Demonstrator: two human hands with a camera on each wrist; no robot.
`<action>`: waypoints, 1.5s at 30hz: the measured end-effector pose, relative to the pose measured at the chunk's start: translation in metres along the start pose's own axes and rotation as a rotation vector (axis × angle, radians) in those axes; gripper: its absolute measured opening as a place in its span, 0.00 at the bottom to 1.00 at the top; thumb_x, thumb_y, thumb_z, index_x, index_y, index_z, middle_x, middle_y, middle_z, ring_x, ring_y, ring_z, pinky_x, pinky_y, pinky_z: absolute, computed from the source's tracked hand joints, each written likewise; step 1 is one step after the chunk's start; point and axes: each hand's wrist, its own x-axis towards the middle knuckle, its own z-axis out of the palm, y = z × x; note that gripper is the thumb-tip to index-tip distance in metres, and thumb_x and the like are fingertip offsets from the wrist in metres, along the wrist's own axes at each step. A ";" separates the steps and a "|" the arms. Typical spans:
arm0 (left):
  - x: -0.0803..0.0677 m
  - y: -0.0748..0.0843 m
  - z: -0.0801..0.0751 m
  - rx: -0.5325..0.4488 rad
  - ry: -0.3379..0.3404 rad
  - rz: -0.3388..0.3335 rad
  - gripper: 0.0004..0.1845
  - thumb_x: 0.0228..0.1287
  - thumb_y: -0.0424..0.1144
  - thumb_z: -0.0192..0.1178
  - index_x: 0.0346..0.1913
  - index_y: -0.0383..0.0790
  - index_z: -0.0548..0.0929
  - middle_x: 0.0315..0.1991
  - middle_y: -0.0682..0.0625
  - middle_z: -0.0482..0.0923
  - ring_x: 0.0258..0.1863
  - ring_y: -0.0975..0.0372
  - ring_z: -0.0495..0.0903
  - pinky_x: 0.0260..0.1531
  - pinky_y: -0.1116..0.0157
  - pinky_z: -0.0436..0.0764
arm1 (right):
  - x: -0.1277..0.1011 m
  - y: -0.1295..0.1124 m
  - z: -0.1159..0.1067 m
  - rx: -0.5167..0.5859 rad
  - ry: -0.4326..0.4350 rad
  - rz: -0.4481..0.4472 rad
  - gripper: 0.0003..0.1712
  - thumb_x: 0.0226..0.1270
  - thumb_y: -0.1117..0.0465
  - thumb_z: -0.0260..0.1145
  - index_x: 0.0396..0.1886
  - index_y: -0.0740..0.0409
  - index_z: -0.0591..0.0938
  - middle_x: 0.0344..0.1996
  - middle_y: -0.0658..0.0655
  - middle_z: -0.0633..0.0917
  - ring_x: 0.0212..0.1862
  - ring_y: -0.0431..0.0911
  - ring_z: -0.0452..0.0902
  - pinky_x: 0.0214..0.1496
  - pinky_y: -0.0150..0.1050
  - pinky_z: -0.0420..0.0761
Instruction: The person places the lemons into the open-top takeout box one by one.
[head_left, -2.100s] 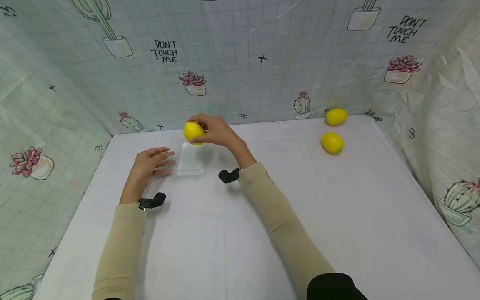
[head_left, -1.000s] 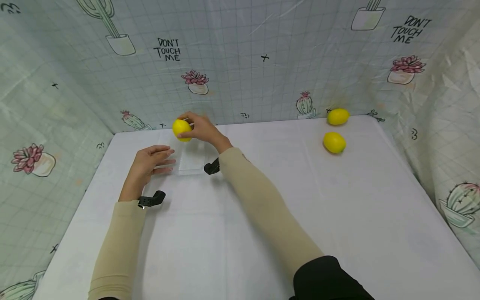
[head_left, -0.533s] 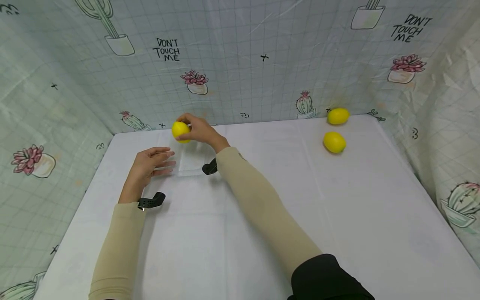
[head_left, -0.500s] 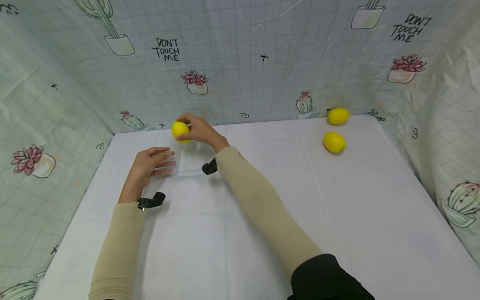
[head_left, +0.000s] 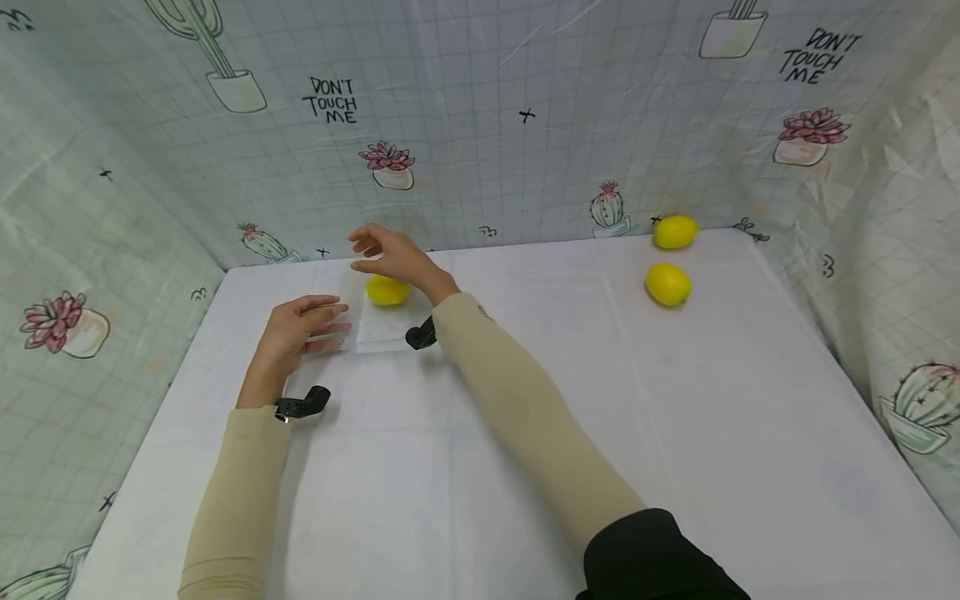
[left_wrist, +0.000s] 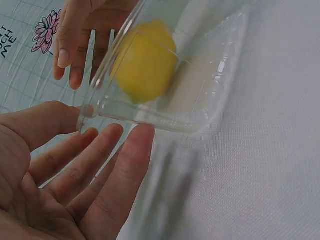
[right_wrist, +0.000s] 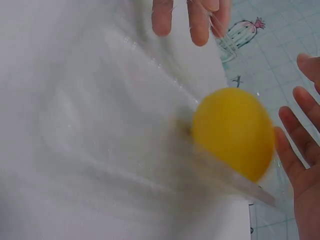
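Lemon (head_left: 387,290): sits in clear box (head_left: 382,333), far left of table (head_left: 675,417).
R hand (head_left: 393,254): just above lemon, fingers spread, holds nothing.
L hand (head_left: 300,327): flat, fingers straight, touching box side.

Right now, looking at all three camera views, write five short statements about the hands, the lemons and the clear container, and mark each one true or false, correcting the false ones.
1. A lemon lies inside the clear plastic container. True.
2. The right hand grips that lemon. False: its fingers are spread open above the lemon and hold nothing.
3. The left hand rests with straight fingers at the container's side. True.
4. Three more lemons lie at the far right of the white table. False: only two lie there, a rear lemon and a nearer lemon.
5. The container has a lid closed over it. False: it is open at the top.
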 end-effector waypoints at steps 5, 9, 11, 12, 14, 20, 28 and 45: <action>0.009 -0.010 -0.002 -0.006 0.022 -0.005 0.32 0.75 0.42 0.61 0.75 0.34 0.66 0.66 0.43 0.77 0.53 0.55 0.86 0.46 0.58 0.88 | -0.011 0.006 -0.011 0.004 0.015 -0.020 0.27 0.75 0.55 0.65 0.69 0.57 0.73 0.61 0.56 0.81 0.62 0.46 0.76 0.64 0.27 0.76; 0.014 -0.015 -0.002 0.024 0.033 -0.007 0.32 0.75 0.45 0.60 0.76 0.37 0.66 0.68 0.42 0.75 0.54 0.55 0.86 0.44 0.61 0.89 | -0.026 0.014 -0.026 0.013 0.054 -0.014 0.25 0.77 0.55 0.64 0.68 0.57 0.74 0.60 0.53 0.82 0.61 0.42 0.77 0.62 0.26 0.77; 0.014 -0.017 -0.002 0.024 0.029 0.000 0.33 0.75 0.45 0.61 0.76 0.37 0.66 0.68 0.41 0.75 0.55 0.55 0.85 0.44 0.62 0.89 | -0.034 0.020 -0.035 0.019 0.072 -0.001 0.25 0.77 0.54 0.64 0.68 0.57 0.75 0.60 0.53 0.82 0.61 0.43 0.77 0.62 0.29 0.78; 0.014 -0.018 -0.003 0.029 0.028 0.005 0.33 0.75 0.45 0.61 0.76 0.36 0.65 0.67 0.42 0.75 0.55 0.55 0.85 0.44 0.62 0.89 | -0.038 0.023 -0.039 0.018 0.082 0.006 0.25 0.77 0.54 0.63 0.68 0.57 0.75 0.59 0.53 0.83 0.61 0.43 0.78 0.63 0.30 0.78; 0.012 -0.019 -0.004 0.027 0.035 0.009 0.34 0.74 0.46 0.62 0.75 0.36 0.66 0.62 0.47 0.79 0.53 0.57 0.86 0.43 0.63 0.89 | -0.046 0.027 -0.046 0.011 0.091 0.031 0.25 0.77 0.54 0.63 0.68 0.57 0.75 0.59 0.52 0.83 0.61 0.44 0.78 0.63 0.32 0.78; 0.013 -0.024 -0.005 0.011 0.045 0.013 0.35 0.71 0.47 0.65 0.75 0.37 0.67 0.52 0.57 0.83 0.47 0.62 0.88 0.41 0.64 0.89 | -0.069 0.040 -0.065 -0.030 0.113 0.045 0.23 0.78 0.53 0.63 0.66 0.58 0.77 0.58 0.52 0.84 0.60 0.44 0.80 0.63 0.33 0.79; 0.014 -0.024 -0.005 0.059 0.061 -0.016 0.33 0.74 0.48 0.62 0.76 0.40 0.67 0.65 0.46 0.79 0.46 0.64 0.88 0.44 0.63 0.88 | -0.108 0.061 -0.087 -0.048 0.132 0.037 0.20 0.77 0.55 0.63 0.62 0.60 0.79 0.57 0.55 0.84 0.60 0.42 0.80 0.63 0.31 0.78; 0.018 -0.022 -0.002 0.104 0.058 -0.008 0.33 0.75 0.50 0.60 0.76 0.41 0.67 0.71 0.41 0.72 0.51 0.62 0.87 0.44 0.64 0.88 | -0.169 0.055 -0.130 -0.264 0.032 0.095 0.21 0.77 0.60 0.63 0.64 0.63 0.79 0.60 0.59 0.84 0.59 0.48 0.82 0.62 0.38 0.81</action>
